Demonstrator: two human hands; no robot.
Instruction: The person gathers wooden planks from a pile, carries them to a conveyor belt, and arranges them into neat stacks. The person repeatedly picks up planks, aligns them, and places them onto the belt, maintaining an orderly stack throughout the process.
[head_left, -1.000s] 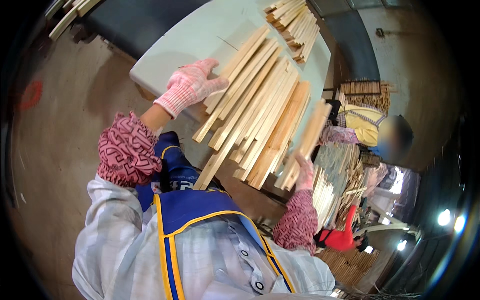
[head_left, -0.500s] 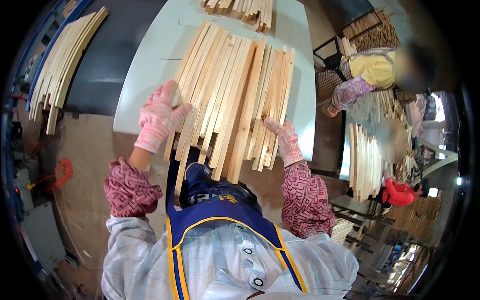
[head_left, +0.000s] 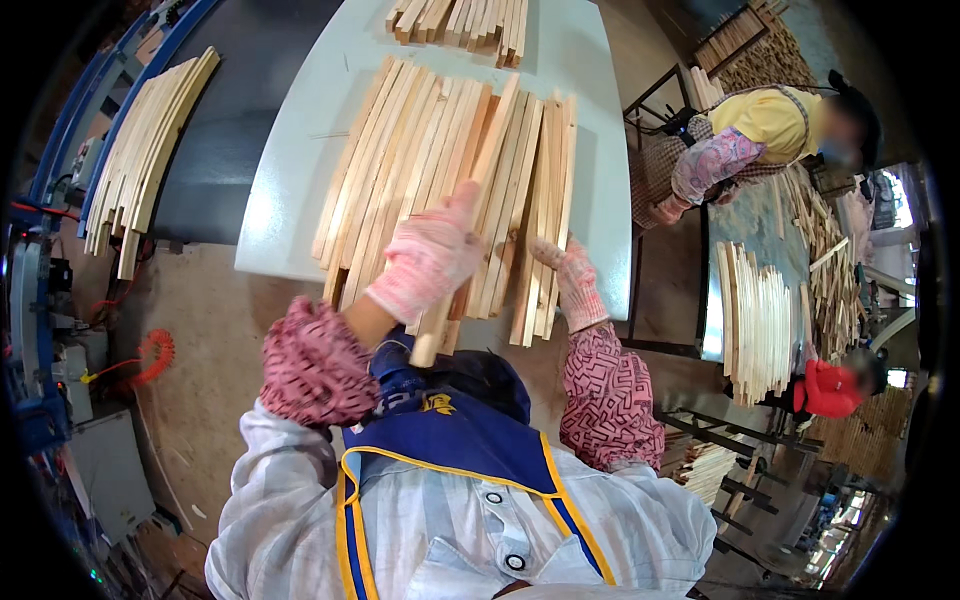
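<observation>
The slats (head_left: pixel 440 170) on the table (head_left: pixel 290 190) are bare pale wood, matt, with a fine grain and no paint or varnish. The table top is smooth and pale grey-white, with a slight sheen. Both hands wear knitted cloth gloves, pink and white, of rough texture: the left hand (head_left: pixel 428 262) and the right hand (head_left: pixel 570 280). The sleeves (head_left: pixel 318 365) are soft patterned cloth in red and white. The apron (head_left: pixel 450 450) is dark blue cloth with yellow edging. The floor (head_left: pixel 200 340) looks like dull, dusty concrete.
</observation>
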